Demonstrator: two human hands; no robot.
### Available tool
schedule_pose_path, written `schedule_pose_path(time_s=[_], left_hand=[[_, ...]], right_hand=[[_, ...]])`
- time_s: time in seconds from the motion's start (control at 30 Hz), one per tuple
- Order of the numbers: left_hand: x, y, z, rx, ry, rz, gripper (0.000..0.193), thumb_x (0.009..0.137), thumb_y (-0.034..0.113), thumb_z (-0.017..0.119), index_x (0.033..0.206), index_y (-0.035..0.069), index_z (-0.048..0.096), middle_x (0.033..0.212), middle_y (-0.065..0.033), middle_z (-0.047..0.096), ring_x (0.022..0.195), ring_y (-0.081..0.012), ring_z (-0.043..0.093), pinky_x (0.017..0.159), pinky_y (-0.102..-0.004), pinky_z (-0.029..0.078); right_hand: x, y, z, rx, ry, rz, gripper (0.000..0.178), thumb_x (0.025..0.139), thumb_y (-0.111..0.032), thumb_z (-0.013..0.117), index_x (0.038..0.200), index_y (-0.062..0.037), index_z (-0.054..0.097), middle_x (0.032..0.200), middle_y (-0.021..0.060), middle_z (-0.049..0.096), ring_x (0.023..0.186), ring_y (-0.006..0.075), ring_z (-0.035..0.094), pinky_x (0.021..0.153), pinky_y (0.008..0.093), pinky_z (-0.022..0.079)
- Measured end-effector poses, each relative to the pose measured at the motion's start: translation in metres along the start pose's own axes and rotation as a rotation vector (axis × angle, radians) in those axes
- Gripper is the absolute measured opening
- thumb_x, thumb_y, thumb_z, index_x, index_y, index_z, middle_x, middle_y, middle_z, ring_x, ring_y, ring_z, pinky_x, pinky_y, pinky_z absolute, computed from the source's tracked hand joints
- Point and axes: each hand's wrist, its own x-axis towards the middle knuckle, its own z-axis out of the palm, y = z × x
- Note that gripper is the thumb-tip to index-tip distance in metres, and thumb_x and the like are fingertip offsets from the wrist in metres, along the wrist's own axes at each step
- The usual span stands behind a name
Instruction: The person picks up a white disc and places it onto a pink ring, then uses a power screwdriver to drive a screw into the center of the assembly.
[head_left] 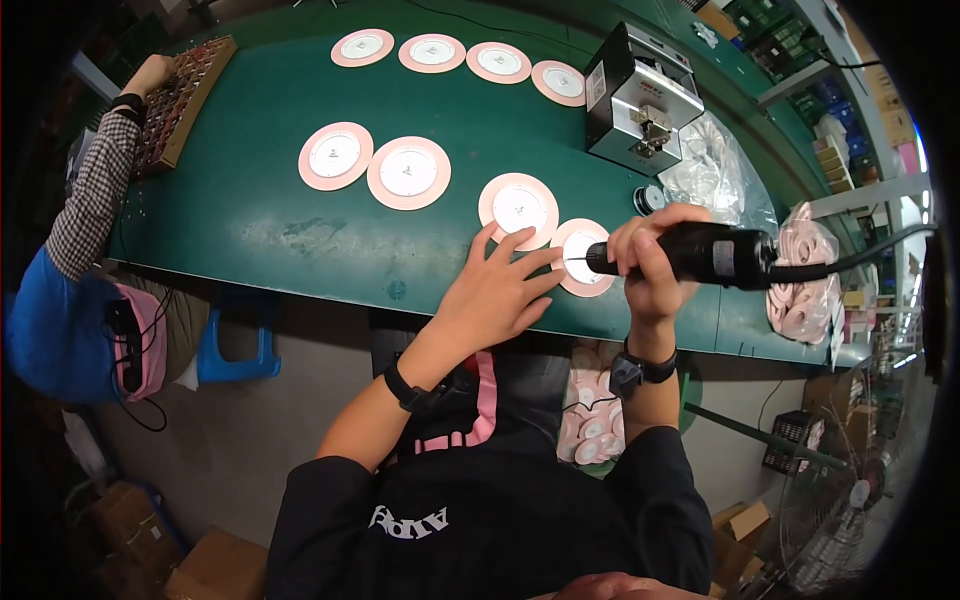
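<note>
My right hand (655, 262) is wrapped round a black corded electric screwdriver (715, 255), held nearly level. The bit end of the tool points left, over a pink-rimmed disc with a white centre (583, 282); whether it touches cannot be made out. Fingers apart, my left hand (500, 290) reaches over the near edge of that disc and of the pink-and-white disc (518, 205) to its left. Two more such discs (409, 173) lie further left, and a row of several discs (432, 52) lies along the far side of the green table (250, 200).
A black-and-silver machine (645, 105) stands at the back right, with a small black round part (650, 199) before it. Clear bags (800, 270) of pink parts lie rightward. A co-worker's hand (152, 74) is at a tray of small parts (185, 100). A fan (840, 500) stands lower right.
</note>
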Motion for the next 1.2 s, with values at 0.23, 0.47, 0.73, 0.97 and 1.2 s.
schedule_pose_path(time_s=[0.23,0.47,0.73,0.97,1.2], left_hand=[[0.000,-0.001,0.002,-0.013,0.015,0.005,0.036,0.086,0.029,0.072,0.120,0.019,0.072,0.137,0.0032,0.060,0.136,-0.0298,0.046,0.118,-0.0577,0.026],[0.000,-0.001,-0.001,-0.012,-0.003,-0.007,0.041,0.084,0.026,0.074,0.125,0.021,0.071,0.141,0.0038,0.059,0.137,-0.0306,0.047,0.118,-0.0566,0.027],[-0.002,-0.003,0.002,-0.005,0.038,0.011,0.036,0.086,0.027,0.072,0.121,0.020,0.071,0.139,0.0030,0.060,0.137,-0.0294,0.047,0.118,-0.0570,0.027],[-0.003,-0.004,0.003,-0.010,0.061,0.023,0.033,0.087,0.028,0.071,0.119,0.019,0.071,0.137,0.0021,0.060,0.137,-0.0291,0.047,0.117,-0.0572,0.028],[-0.003,-0.003,0.002,-0.001,0.033,0.014,0.038,0.085,0.027,0.074,0.122,0.021,0.071,0.141,0.0043,0.059,0.137,-0.0293,0.047,0.118,-0.0565,0.028]], right_hand=[[0.016,0.003,0.001,0.034,-0.024,0.139,0.024,0.088,0.000,0.058,0.107,-0.0016,0.045,0.068,0.0068,0.047,0.049,0.0153,0.045,0.053,0.0341,0.045],[0.011,0.001,0.005,-0.040,0.011,0.074,0.029,0.088,0.000,0.059,0.114,0.0013,0.046,0.069,0.0074,0.050,0.050,0.0153,0.046,0.055,0.0348,0.047],[0.013,-0.005,0.007,-0.089,-0.013,0.037,0.032,0.088,0.000,0.059,0.117,0.0019,0.047,0.069,0.0076,0.051,0.052,0.0160,0.048,0.057,0.0353,0.048],[0.012,-0.009,0.010,-0.056,-0.018,0.032,0.029,0.089,0.000,0.060,0.114,0.0011,0.047,0.069,0.0077,0.050,0.052,0.0163,0.048,0.057,0.0353,0.048],[0.003,-0.001,0.014,-0.028,-0.004,0.113,0.020,0.088,0.002,0.061,0.100,-0.0021,0.045,0.068,0.0075,0.047,0.051,0.0165,0.047,0.056,0.0348,0.047]])
